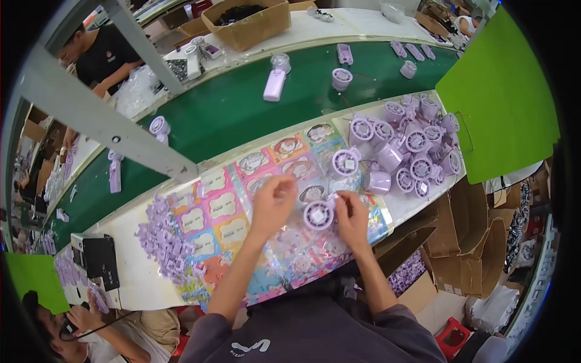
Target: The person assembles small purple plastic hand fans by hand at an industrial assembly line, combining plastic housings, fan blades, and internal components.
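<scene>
My right hand pinches a round lilac fan housing by the small stem on its edge. The housing's spoked face with a pale square centre points up, above the colourful printed sheets on the table. To the left of the housing and apart from it is my left hand. Its fingers are curled together, and whatever they may hold is hidden. Another fan housing lies just beyond my right hand. A large heap of similar housings stands to the right.
A pile of small lilac plastic parts lies on the left. Beyond the table runs a green conveyor belt carrying lilac pieces. A grey metal post slants across the left; a green panel and cardboard boxes border the right. Co-workers sit nearby.
</scene>
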The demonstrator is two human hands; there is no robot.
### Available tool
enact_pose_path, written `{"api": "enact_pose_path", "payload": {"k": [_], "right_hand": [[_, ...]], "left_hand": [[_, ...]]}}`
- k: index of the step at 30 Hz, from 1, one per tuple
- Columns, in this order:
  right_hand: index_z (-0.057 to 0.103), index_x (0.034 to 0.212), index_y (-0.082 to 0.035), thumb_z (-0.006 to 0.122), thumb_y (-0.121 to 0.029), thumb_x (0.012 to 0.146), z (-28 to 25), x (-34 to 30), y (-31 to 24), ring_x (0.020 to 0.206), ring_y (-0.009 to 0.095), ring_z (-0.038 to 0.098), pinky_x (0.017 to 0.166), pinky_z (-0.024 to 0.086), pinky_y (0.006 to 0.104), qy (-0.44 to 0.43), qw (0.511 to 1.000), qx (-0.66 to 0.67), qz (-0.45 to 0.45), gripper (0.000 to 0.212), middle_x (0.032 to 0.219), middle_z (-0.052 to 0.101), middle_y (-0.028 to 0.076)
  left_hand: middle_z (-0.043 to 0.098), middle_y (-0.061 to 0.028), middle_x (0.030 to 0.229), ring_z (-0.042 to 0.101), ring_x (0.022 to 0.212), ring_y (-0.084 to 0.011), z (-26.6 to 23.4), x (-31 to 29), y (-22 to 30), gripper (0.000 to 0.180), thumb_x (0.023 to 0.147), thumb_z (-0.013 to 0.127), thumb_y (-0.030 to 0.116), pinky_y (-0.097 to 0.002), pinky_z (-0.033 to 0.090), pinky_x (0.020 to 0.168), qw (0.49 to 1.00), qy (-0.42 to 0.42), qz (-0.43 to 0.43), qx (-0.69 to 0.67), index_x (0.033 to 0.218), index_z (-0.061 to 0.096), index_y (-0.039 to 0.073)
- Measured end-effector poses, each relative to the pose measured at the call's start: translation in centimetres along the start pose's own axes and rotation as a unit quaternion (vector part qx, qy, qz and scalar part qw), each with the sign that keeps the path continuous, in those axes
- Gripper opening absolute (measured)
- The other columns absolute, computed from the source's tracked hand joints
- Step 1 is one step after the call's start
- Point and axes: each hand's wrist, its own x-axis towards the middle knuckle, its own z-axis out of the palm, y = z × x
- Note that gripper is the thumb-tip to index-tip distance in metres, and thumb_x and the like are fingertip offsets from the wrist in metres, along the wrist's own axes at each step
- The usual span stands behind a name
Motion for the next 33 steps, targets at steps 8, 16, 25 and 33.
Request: {"api": "enact_pose_path", "payload": {"k": [8, 16, 25, 33], "right_hand": [[0.067, 0.107, 0.001, 0.065, -0.008, 0.096, 0.6, 0.2, -0.7, 0.064, 0.009, 0.062, 0.057, 0.049, 0.0256, 0.003, 1.000, -0.016, 0.004, 0.014, 0.075, 0.069, 0.007], [0.057, 0.117, 0.000, 0.069, -0.007, 0.093, 0.8, 0.1, -0.1, 0.054, 0.012, 0.060, 0.050, 0.046, 0.0274, 0.033, 0.999, 0.030, 0.028, 0.027, 0.074, 0.067, 0.009], [0.063, 0.101, 0.002, 0.066, -0.008, 0.096, 0.9, 0.8, -1.4, 0.063, 0.015, 0.065, 0.059, 0.051, 0.0292, 0.058, 0.998, 0.011, 0.039, 0.011, 0.078, 0.070, 0.011], [0.068, 0.103, 0.001, 0.063, -0.012, 0.099, 1.0, 0.4, -0.1, 0.067, 0.018, 0.065, 0.063, 0.051, 0.0321, 0.056, 0.998, -0.030, -0.010, 0.015, 0.080, 0.069, 0.011]], "left_hand": [[0.060, -0.0176, 0.122, 0.063, 0.105, -0.0327, 7.9, 20.6, 3.2, 0.047, 0.084, 0.073, 0.016, -0.0427, 0.053, 0.086, 0.957, -0.023, 0.161, 0.241, 0.128, 0.056, 0.010], [0.046, -0.0236, 0.136, 0.058, 0.118, -0.0459, 14.2, 31.5, 1.1, 0.065, 0.085, 0.077, 0.027, -0.0537, 0.052, 0.094, 0.877, -0.112, 0.178, 0.431, 0.143, 0.047, 0.028], [0.060, -0.0155, 0.122, 0.066, 0.107, -0.0377, 4.3, 25.6, 1.4, 0.051, 0.084, 0.076, 0.033, -0.0459, 0.055, 0.089, 0.908, -0.061, 0.136, 0.391, 0.132, 0.062, 0.025], [0.062, -0.0102, 0.116, 0.065, 0.100, -0.0364, -4.1, 4.5, 1.1, 0.045, 0.075, 0.075, 0.021, -0.0465, 0.053, 0.085, 0.935, 0.087, 0.153, 0.307, 0.119, 0.070, 0.017]]}}
